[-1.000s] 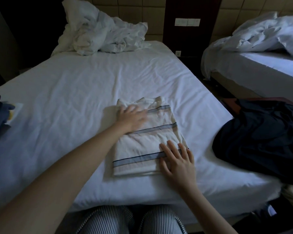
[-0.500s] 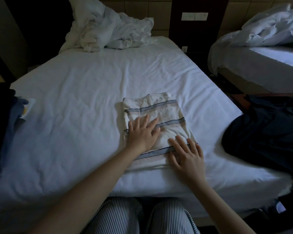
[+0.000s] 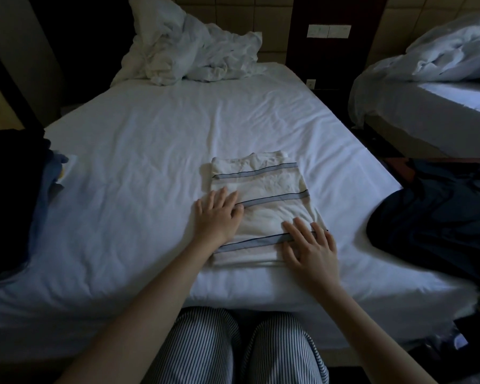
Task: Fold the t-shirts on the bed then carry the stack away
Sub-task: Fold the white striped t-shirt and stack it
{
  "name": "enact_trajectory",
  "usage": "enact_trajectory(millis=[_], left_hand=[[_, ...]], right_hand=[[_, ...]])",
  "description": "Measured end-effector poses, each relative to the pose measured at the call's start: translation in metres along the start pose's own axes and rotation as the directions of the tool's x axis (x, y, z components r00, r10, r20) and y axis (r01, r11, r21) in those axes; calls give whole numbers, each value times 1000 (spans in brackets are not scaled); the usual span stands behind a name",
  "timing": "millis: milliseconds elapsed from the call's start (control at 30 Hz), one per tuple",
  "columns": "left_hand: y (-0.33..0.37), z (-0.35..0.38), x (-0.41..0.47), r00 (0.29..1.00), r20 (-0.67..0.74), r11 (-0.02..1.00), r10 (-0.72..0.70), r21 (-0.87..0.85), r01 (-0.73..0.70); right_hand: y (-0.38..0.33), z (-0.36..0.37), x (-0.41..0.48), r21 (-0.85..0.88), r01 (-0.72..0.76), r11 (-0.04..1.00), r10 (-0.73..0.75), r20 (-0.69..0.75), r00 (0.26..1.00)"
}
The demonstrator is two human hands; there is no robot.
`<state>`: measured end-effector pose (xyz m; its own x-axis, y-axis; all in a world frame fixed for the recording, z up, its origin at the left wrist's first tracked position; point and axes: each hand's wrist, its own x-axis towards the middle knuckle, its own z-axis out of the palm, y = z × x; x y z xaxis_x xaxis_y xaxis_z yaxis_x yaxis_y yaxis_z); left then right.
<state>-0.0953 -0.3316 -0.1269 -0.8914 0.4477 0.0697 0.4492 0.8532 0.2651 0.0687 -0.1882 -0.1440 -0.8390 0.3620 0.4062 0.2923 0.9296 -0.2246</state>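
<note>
- Left hand (image 3: 218, 214): drawn back to left edge of folded t-shirt (image 3: 272, 187), fingers flat, pressing.
- Right hand (image 3: 311, 250): unmoved, spread flat on near corner.
- Fold judged complete.

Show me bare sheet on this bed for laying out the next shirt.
Widest bare sheet: between the dark clothes at the left edge and the folded striped t-shirt, up to the crumpled bedding. A narrower strip separates the t-shirt from the dark garment at the right corner. Crowded: near middle, where left hand and right hand rest on the t-shirt.
</note>
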Motion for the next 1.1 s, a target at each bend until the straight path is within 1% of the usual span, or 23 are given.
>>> enact_trajectory(millis=[67, 133, 200, 267, 300, 333, 367, 400, 433, 467, 533, 600, 667, 700, 767, 833, 900, 1000, 1067, 1100], left_hand=[[-1, -1, 0, 1000, -11, 1000, 1, -28, -2], [-2, -1, 0, 1000, 1, 999, -1, -44, 1], [-2, -4, 3, 1000, 15, 996, 0, -90, 2], [-1, -8, 7, 999, -45, 988, -25, -156, 18], [0, -12, 11, 993, -82, 976, -83, -207, 65], [3, -17, 16, 979, -90, 950, -181, -272, 151], [6, -21, 21, 955, -65, 909, -288, -331, 252], [10, -24, 24, 928, -21, 865, -372, -371, 338], [14, -27, 26, 908, 17, 825, -419, -410, 389], [18, -27, 27, 900, 34, 792, -434, -461, 399], [22, -26, 26, 911, 39, 746, -410, -561, 359], [20, -22, 20, 935, 56, 756, -350, -572, 318], [17, -20, 18, 953, 114, 756, -281, -585, 293], [16, -21, 16, 962, 137, 733, -236, -625, 269], [14, -23, 10, 976, 135, 649, -173, -729, 216], [11, -28, 4, 982, 117, 539, -150, -823, 181], [7, -38, -4, 986, 102, 412, -136, -899, 150], [-4, -50, -13, 985, 58, 279, -162, -955, 102], [-14, -58, -21, 979, 24, 194, -201, -979, 64], [-20, -65, -26, 977, 22, 154, -211, -987, 56]], right_hand=[[-6, -14, 7, -11, 9, 1000, -9, 23, 1000], [-12, -35, 29, 20, -30, 999, 27, 129, 991], [-11, -46, 63, 51, -129, 990, 116, 201, 973], [-10, -40, 90, 151, -239, 959, 211, 177, 961], [-11, -32, 98, 204, -305, 930, 265, 203, 943], [-12, -22, 102, 230, -382, 895, 324, 253, 911], [-13, -11, 104, 208, -439, 874, 375, 285, 882], [-14, 0, 102, 149, -458, 877, 407, 278, 870], [-15, 7, 100, 88, -444, 891, 414, 242, 878], [-15, 11, 98, 55, -416, 908, 396, 211, 893], [-18, 13, 100, 66, -378, 923, 360, 191, 913], [-20, 13, 99, 96, -390, 916, 368, 188, 911], [-21, 11, 97, 112, -384, 916, 360, 188, 914], [-22, 10, 95, 120, -370, 921, 346, 187, 920], [-23, 8, 92, 187, -363, 913, 329, 189, 925], [-25, 4, 90, 326, -424, 845, 373, 209, 904], [-27, -1, 86, 498, -455, 738, 401, 218, 890], [-46, -19, 79, 740, -384, 553, 363, 202, 910], [-68, -32, 76, 830, -332, 447, 294, 214, 932], [-81, -38, 75, 847, -337, 412, 269, 241, 933]])
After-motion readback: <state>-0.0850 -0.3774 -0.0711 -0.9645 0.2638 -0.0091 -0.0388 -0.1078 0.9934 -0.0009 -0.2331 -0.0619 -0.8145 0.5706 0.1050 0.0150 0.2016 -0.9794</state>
